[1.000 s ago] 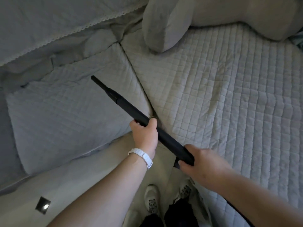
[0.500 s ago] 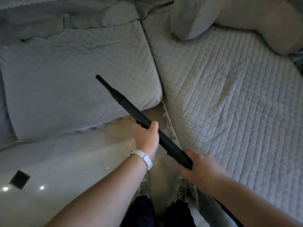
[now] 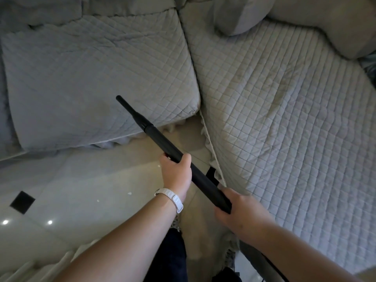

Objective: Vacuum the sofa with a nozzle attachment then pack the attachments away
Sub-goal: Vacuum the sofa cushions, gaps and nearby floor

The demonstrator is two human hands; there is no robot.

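Matte black tapered nozzle point(image 3: 142, 124) gripped by both hands above quilted sofa point(image 3: 284, 119).

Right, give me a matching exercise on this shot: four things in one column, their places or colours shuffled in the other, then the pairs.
Column one:
1 left hand
2 right hand
3 wristband
4 nozzle

Column two:
A white, round the left wrist
B grips the near end of the black tube
C points over the left quilted cushion
D grips the tube midway

Pairs: 1-D, 2-B, 3-A, 4-C.
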